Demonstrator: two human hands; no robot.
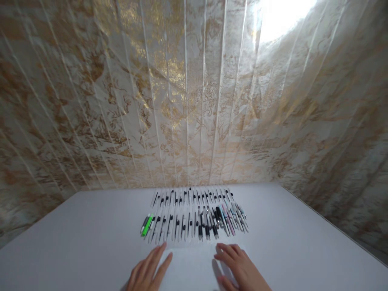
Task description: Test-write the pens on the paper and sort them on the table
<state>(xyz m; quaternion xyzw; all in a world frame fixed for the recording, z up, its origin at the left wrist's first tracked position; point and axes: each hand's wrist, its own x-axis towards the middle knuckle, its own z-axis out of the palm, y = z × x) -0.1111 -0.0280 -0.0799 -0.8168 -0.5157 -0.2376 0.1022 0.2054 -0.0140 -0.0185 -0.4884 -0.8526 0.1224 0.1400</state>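
Observation:
My left hand lies flat on the white table, fingers stretched out, on the left edge of a white sheet of paper. My right hand rests on the sheet's right side with fingers spread and slightly curled. Neither hand holds anything. Just beyond the fingertips lie two rows of several pens: a near row with a green pen at its left end and pink and pale ones at the right, and a far row of clear pens with black parts.
The white table meets a wall of beige and gold marbled panels at the back and right. Bright light glares at the upper right.

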